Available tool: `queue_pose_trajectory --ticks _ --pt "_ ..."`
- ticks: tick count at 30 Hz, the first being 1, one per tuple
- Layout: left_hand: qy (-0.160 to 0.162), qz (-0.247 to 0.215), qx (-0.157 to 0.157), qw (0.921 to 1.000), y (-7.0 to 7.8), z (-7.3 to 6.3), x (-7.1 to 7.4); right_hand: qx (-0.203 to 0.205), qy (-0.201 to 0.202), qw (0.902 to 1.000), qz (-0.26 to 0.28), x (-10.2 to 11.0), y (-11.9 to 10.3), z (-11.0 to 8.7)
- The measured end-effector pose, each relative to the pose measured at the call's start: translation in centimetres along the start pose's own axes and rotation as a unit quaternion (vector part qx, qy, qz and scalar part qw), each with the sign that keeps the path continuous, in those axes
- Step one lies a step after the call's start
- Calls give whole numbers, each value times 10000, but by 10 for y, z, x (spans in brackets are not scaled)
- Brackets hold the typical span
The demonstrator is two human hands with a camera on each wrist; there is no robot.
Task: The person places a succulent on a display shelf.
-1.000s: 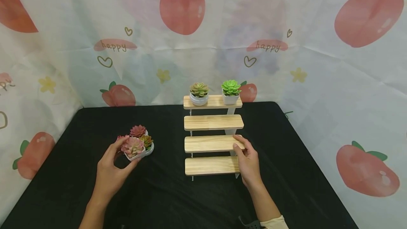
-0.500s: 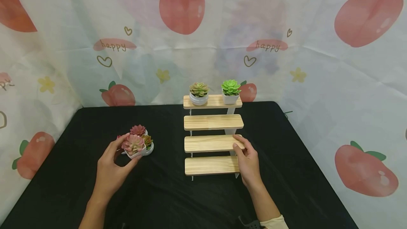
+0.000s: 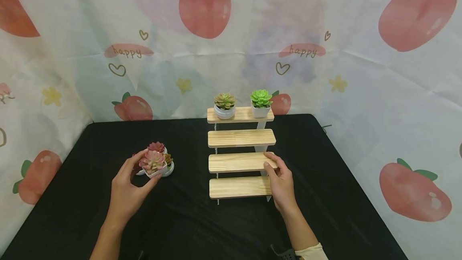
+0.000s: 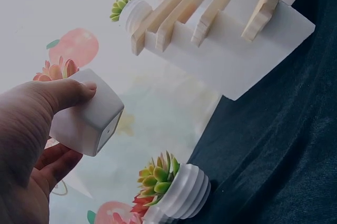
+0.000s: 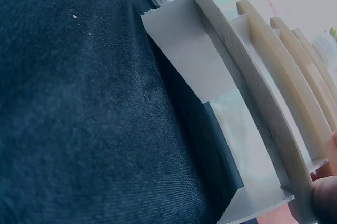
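My left hand (image 3: 125, 196) pinches a pink succulent (image 3: 153, 161) in a white square pot between thumb and fingers. In the left wrist view the pot (image 4: 87, 116) is tilted and part of its underside shows, off the table. Beside it are a dark red succulent (image 3: 156, 146) and an orange-green one in a ribbed white pot (image 4: 194, 192); another red one is mostly hidden behind my fingers. My right hand (image 3: 282, 183) grips the right end of a four-tier wooden plant stand (image 3: 234, 163). In the right wrist view only fingertips (image 5: 326, 197) show at its boards.
On the stand's top board sit a brownish-green succulent (image 3: 225, 103) in a round white pot and a bright green succulent (image 3: 261, 101) in a square one. Black cloth (image 3: 195, 228) covers the table. Behind it hangs a peach-print curtain (image 3: 249, 19).
The pink succulent has risen slightly and shifted a little to the right with my left hand, covering more of the orange-green one. My right hand stays on the stand.
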State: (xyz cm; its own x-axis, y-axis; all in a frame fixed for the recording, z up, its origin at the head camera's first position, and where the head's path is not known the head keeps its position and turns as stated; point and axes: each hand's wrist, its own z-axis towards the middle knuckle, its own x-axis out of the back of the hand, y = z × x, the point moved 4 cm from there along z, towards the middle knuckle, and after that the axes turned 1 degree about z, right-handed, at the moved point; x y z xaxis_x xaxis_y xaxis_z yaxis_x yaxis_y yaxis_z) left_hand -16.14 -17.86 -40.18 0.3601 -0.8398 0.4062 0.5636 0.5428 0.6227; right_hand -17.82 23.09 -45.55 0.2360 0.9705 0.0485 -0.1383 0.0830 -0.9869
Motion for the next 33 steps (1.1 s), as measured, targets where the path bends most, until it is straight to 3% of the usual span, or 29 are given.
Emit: queue_pose_trajectory --ticks 13,25,33 --pt "-39 125 -29 9999 0 3 -5 34 -21 10000 38 -3 -2 0" --pt "-24 -61 -234 9997 6 10 -9 9 -7 10000 -3 -1 -1 0" --pt "-44 -120 -205 9997 10 11 -10 3 -19 10000 -13 -1 -1 -1"
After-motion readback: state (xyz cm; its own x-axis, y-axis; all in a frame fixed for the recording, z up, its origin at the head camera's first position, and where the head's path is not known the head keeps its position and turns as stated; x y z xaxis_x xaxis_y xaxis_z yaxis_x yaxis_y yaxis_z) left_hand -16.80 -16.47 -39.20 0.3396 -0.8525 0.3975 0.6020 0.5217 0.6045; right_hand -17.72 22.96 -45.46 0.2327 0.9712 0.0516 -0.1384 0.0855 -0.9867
